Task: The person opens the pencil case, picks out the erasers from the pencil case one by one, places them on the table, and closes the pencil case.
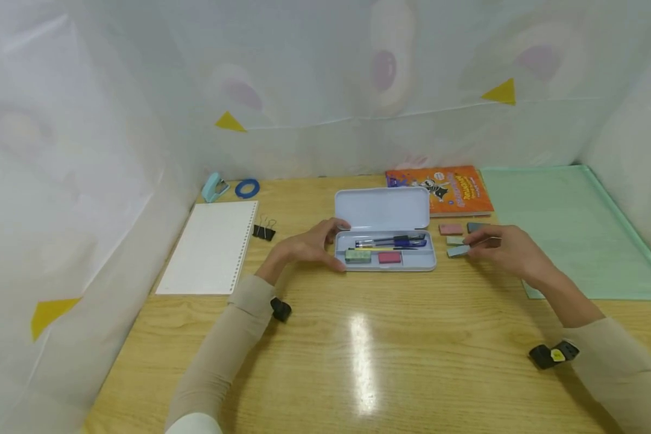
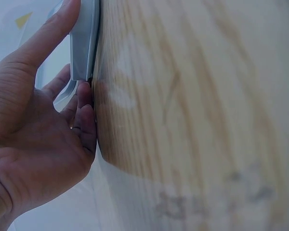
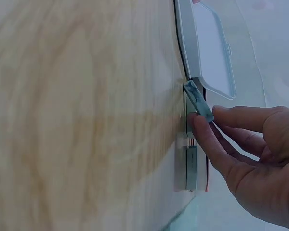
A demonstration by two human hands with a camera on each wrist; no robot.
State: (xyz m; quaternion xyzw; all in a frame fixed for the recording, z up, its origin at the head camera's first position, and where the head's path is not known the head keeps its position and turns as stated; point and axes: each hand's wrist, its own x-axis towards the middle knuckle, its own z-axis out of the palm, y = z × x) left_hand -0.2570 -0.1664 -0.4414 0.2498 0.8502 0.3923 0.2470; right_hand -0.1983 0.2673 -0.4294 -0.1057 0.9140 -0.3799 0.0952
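Observation:
An open pale blue pencil case stands mid-table with its lid raised. My left hand holds it by the left end, thumb at the front corner and fingers behind. Inside lie several pens, a green eraser and a pinkish-red eraser. Right of the case, my right hand pinches a light blue eraser between thumb and fingertips; it is tilted in the right wrist view. Beside those fingers sit a pink eraser, a pale green one and a dark blue-grey one.
An orange book lies behind the case, and a green mat covers the right side. At left are a white notebook, a black binder clip, a blue tape roll and a light blue stapler.

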